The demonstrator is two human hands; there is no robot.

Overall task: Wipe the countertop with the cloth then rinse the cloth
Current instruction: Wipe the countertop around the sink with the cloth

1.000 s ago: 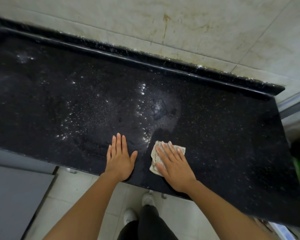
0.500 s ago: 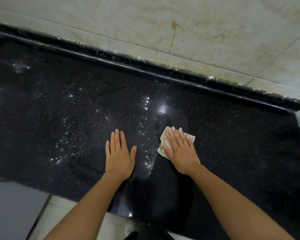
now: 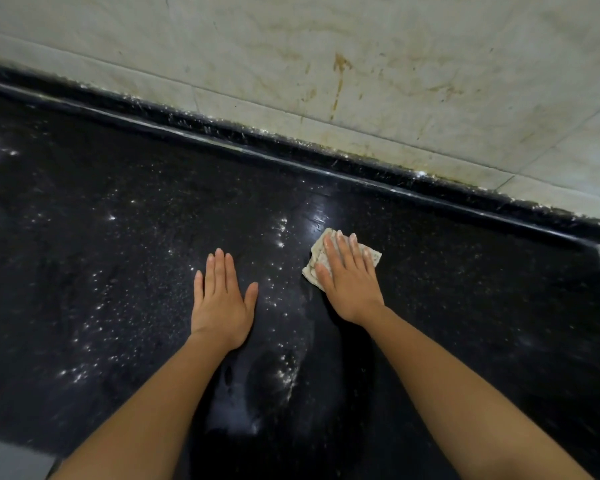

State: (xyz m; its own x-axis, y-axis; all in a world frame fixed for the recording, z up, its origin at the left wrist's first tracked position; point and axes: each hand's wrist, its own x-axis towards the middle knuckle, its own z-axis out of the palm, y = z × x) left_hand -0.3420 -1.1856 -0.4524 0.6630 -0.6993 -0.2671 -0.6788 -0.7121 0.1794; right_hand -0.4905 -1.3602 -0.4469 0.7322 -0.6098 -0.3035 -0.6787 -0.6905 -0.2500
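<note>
So the cloth [image 3: 343, 259] is a small, pale, folded rag sitting a bit right of the frame's center, flat on the black speckled countertop [image 3: 465, 306]. Our right hand [image 3: 349, 278] is laid on top of it, palm down, fingers straight and close together, pressing it onto the stone; the cloth's corners stick out past the fingertips and on the thumb side. No logo, tag or print on the cloth that we can make out.

Our left hand [image 3: 222, 306] is flat on the bare counter near the middle of the frame, fingers together and thumb angled out, holding nothing, well apart from the cloth.

Around it, left of the cloth, the surface is dotted with bright water droplets [image 3: 94, 306], with a shiny glare spot just above the cloth. Along the top of the counter runs a raised black back edge [image 3: 291, 147], and above that a pale tiled wall [image 3: 395, 64] with rusty brown drip stains [image 3: 338, 84] in the upper middle. No writing anywhere.
</note>
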